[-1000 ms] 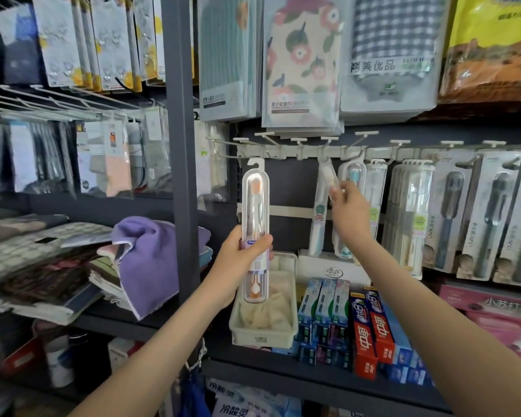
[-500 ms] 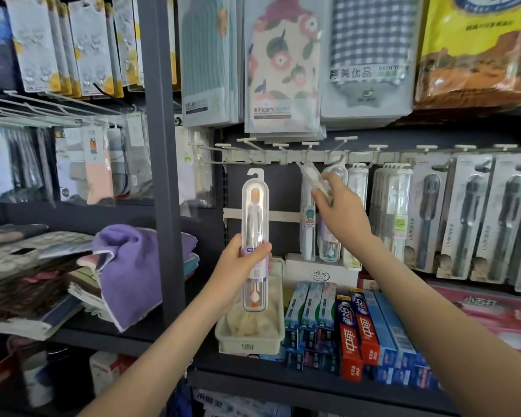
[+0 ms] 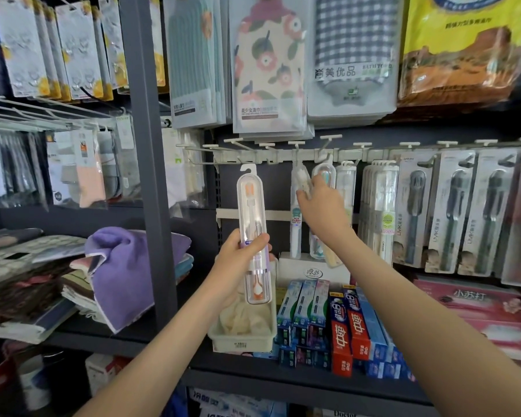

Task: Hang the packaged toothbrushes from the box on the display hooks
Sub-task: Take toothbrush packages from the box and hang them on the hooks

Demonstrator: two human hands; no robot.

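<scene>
My left hand [image 3: 241,260] grips a clear packaged toothbrush [image 3: 252,212] with an orange head, held upright below the white hook rail [image 3: 286,156]. Its hanger tab sits just under an empty hook [image 3: 238,142]. My right hand [image 3: 322,203] reaches up to the rail and pinches the top of a clear toothbrush pack [image 3: 301,179] at a hook. Beside it hang more clear toothbrush packs [image 3: 345,188] and several white ones [image 3: 379,206]. The box is not visible.
Grey boxed toothbrushes [image 3: 451,212] hang at the right. Toothpaste boxes [image 3: 340,323] and a beige tray [image 3: 241,341] sit on the shelf below. A grey upright post [image 3: 151,176] stands left of the rail, with folded towels [image 3: 118,272] beyond it. Packaged cloths [image 3: 268,64] hang above.
The view has shifted, so the shelf sits lower and more to the left. My right hand has moved left along the rail with the pack's top. My left hand still holds its pack upright.
</scene>
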